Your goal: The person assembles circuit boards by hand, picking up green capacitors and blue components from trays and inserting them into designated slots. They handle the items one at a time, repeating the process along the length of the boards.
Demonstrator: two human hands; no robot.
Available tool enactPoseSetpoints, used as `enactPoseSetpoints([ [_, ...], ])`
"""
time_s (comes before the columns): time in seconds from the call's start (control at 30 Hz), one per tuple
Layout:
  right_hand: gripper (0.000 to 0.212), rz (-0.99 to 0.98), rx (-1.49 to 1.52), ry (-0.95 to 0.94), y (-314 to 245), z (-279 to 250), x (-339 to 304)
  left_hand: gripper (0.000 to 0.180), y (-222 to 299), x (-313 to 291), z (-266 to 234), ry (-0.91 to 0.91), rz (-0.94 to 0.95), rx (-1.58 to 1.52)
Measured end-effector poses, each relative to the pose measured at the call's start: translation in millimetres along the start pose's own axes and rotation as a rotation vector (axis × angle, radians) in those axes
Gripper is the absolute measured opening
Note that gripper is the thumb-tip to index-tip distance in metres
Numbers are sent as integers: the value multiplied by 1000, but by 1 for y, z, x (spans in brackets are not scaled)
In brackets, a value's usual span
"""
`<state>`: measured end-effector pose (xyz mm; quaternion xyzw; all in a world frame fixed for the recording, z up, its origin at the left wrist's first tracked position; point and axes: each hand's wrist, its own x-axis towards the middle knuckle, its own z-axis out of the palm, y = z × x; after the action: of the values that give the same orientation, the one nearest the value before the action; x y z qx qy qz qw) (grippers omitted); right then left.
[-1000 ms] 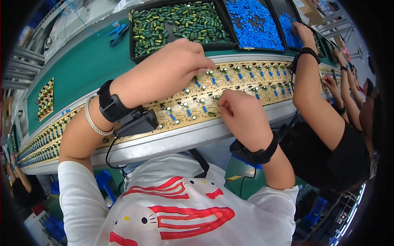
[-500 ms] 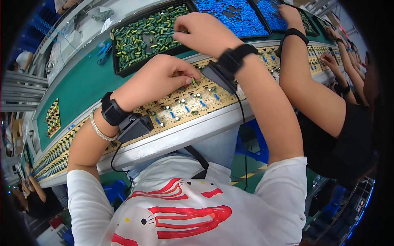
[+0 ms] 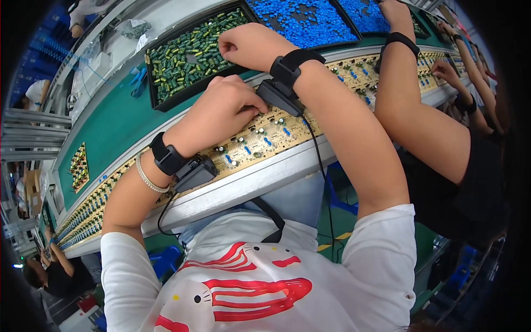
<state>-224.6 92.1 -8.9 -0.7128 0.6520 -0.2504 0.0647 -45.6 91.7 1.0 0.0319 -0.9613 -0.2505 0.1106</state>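
Observation:
My left hand [image 3: 217, 113] reaches over a row of tan circuit boards [image 3: 279, 145], its thumb and fingertips pressed together at the board surface. Whatever they grip is hidden by the fingers. Small blue parts and round-topped capacitors stand on the boards beside it. At the near right corner of a black tray [image 3: 152, 83] of green-and-yellow capacitors [image 3: 182, 66], my right hand [image 3: 251, 47] hangs with fingers curled in. Its fingertips are partly turned away, so I cannot make out what is in them. Both wrists wear black straps with cabled modules.
A tray of blue parts [image 3: 310, 25] stands beyond my right hand. A co-worker's arm [image 3: 404, 83] reaches in from the right. Blue-handled pliers [image 3: 138, 79] lie left of the tray on the green surface [image 3: 113, 130]. A metal rail [image 3: 238, 185] edges the line in front of me.
My right hand has shifted left along the tray's near edge. The green capacitor seen at my left fingertips earlier is now hidden, with the fingers lower against the board.

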Motion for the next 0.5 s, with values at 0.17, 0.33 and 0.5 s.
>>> enactPoseSetpoints([
  [0.17, 15, 6, 23, -83, 2, -2, 5, 14, 1, 0, 0, -19, -23, 65],
  [0.33, 19, 34, 33, -148, 2, -3, 10, 13, 0, -2, 0, -28, -61, 5],
  [0.5, 20, 35, 1, -113, 2, -4, 9, 11, -2, -5, 2, 12, 6, 16],
])
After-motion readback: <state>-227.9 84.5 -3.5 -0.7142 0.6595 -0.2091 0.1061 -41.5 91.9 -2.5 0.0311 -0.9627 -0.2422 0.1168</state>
